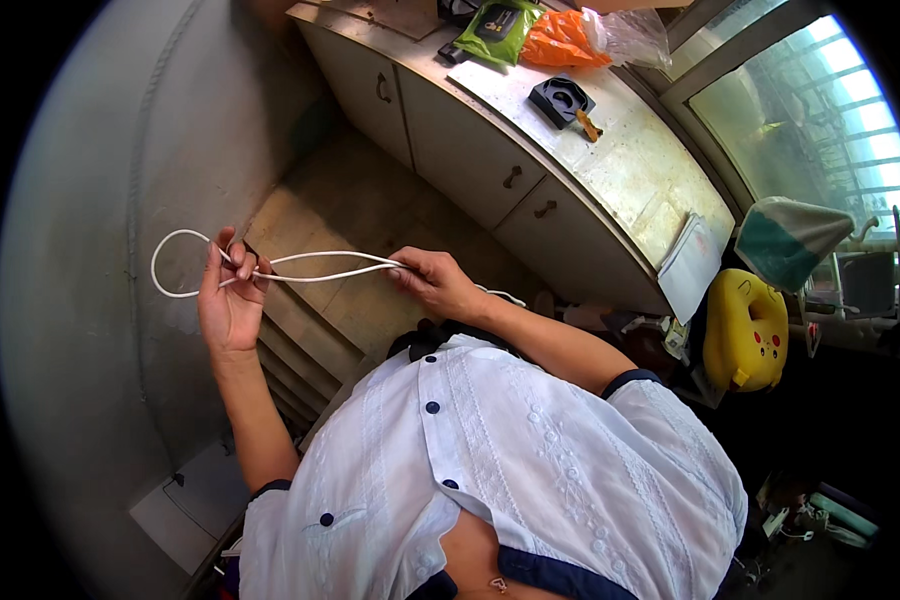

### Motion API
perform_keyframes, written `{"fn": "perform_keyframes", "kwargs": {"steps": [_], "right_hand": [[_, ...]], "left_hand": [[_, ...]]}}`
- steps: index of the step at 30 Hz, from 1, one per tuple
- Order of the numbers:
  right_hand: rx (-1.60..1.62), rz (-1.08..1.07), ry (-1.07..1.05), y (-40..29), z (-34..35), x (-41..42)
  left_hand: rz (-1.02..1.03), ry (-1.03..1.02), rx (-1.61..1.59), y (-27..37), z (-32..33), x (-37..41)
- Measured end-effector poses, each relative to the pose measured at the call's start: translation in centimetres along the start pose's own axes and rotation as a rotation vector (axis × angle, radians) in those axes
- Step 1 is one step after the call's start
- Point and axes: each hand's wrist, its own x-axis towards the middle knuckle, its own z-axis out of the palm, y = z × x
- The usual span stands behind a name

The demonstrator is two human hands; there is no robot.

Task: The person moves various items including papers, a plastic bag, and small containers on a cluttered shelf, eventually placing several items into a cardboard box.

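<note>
My left hand (232, 292) is raised at the left, palm up, with its fingers closed on a white cable (322, 255). A round loop of the cable sticks out to the left of those fingers. Two strands run side by side from there to my right hand (431, 281), which pinches them between thumb and fingers near the middle of the view. More white cable comes out beyond the right wrist. Both hands are held in the air above the floor, in front of my white buttoned shirt (480, 435).
A cabinet (450, 142) with a worn top runs along the upper right. On it lie a green packet (499, 30), an orange bag (566, 37), a black ashtray-like holder (561, 100) and papers (694, 262). A yellow cushion (746, 330) is at the right; a grey wall (90, 262) stands left.
</note>
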Motion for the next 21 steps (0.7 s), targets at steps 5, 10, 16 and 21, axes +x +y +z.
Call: {"fn": "perform_keyframes", "kwargs": {"steps": [5,10,16,21], "right_hand": [[-0.434,-0.268,0.149,-2.1,-4.1,-2.1],[-0.41,-0.382,0.141,-4.4,-5.4,-2.6],[0.62,-0.146,0.319,-7.3,-7.3,-1.6],[0.114,-0.15,0.49,-3.7,-13.7,-5.1]], "left_hand": [[0.064,0.708,0.928,-2.3,-6.4,1.8],[0.291,-0.499,1.228,-7.4,4.2,2.8],[-0.456,-0.522,0.415,-17.6,8.4,3.3],[-0.498,-0.386,0.687,-20.0,10.0,4.1]]}}
